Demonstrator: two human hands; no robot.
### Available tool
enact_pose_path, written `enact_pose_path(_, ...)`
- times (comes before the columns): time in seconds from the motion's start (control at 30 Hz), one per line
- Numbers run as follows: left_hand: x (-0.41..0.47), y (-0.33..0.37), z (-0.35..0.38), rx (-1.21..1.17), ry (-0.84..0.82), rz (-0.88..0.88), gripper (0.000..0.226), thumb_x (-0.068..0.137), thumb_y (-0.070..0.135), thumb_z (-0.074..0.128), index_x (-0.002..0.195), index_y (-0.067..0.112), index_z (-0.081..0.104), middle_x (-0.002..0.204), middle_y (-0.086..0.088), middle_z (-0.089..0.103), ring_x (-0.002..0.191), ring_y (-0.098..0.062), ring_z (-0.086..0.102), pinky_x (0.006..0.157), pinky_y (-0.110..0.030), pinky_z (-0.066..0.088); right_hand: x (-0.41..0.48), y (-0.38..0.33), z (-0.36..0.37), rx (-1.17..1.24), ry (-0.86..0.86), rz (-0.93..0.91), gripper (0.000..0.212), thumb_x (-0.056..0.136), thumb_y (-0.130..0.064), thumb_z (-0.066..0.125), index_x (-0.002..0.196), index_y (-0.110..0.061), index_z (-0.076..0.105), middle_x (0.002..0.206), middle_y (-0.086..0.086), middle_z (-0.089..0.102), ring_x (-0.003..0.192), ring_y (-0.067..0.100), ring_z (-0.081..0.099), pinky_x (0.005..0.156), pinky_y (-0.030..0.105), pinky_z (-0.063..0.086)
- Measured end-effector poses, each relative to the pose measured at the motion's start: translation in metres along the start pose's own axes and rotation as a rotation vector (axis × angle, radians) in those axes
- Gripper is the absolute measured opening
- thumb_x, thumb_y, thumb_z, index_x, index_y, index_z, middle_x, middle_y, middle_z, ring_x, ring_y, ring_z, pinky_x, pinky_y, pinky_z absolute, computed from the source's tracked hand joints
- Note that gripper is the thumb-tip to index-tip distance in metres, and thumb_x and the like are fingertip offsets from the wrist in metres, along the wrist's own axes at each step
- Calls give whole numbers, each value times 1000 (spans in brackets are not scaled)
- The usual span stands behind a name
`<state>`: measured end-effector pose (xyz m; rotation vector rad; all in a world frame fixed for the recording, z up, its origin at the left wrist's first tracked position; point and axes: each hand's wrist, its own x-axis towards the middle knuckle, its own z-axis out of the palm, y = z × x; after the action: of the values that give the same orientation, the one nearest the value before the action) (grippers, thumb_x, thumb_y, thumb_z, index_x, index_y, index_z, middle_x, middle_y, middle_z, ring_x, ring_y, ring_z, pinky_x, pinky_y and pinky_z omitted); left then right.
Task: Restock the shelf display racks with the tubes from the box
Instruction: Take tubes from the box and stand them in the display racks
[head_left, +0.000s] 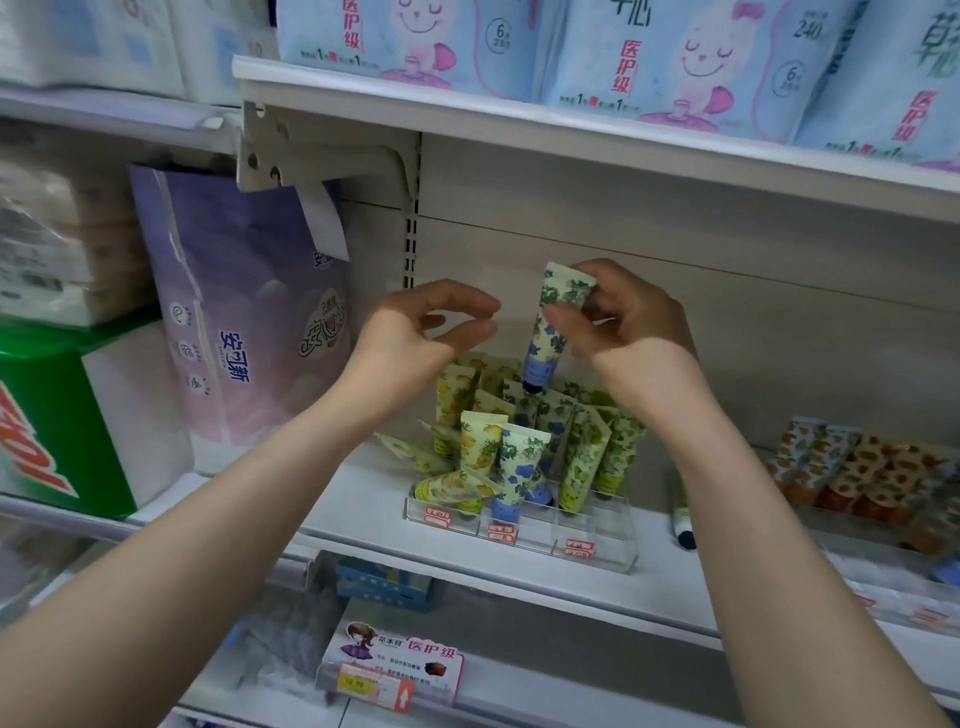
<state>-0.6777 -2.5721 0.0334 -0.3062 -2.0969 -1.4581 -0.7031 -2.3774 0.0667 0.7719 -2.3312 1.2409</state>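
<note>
The right hand (626, 317) pinches a blue-flowered tube (551, 325) between thumb and fingers near its flat crimped end. The tube's long axis runs nearly upright, leaning a little: the crimped end points up and to the right, and the dark cap points down and to the left, hanging just above the tubes below. The left hand (423, 332) is raised beside it, apart from the tube, with its fingers loosely curved toward the thumb and holding nothing.

Under both hands a clear display rack (597, 553) sits on a white shelf (358, 499), with red price tags on its front lip. The racked tubes (519, 462) stand cap down in yellow, blue and green prints; several yellow ones at the left have toppled sideways. A single small tube (683, 525) lies on the shelf right of the rack, and further right stand orange-patterned tubes (857, 467).

Behind is a pale back panel (727, 296). The upper shelf (519, 117) carries light blue packs (685, 57); at left are a purple pack (249, 312) and a green box (47, 415).
</note>
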Motion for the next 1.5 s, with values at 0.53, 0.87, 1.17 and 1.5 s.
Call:
enact_pose_path(0.53,26,-22,-27,346,-392,108,9,79,24,77,89,25,76,85,19,67,90,7,57,77,-2,36,27,10,15,11,-110,-17,14,90,-26,66,102,-22,69,83,-6,73,76,7,68,72,27,54)
enact_pose_path(0.87,20,-26,-51,461,-585,36,19,71,44,80,89,42,72,92,23,63,96,13,49,80,-8,38,38,1,21,11,-115,-30,20,88,-31,67,105,-20,69,85,-2,72,79,15,68,75,38,55)
enact_pose_path(1.17,5,-35,-56,513,-637,34,18,74,44,78,90,37,73,94,23,67,95,14,51,74,-4,38,27,-9,29,-21,-98,-23,12,89,-28,67,100,-23,69,84,-6,73,77,8,67,72,25,51)
enact_pose_path(1.5,-9,-41,-55,548,-581,69,12,76,39,78,88,37,74,95,25,68,88,20,53,73,-3,35,13,-11,36,-97,-31,46,22,88,-34,67,108,-25,66,88,-6,70,80,7,64,68,18,43)
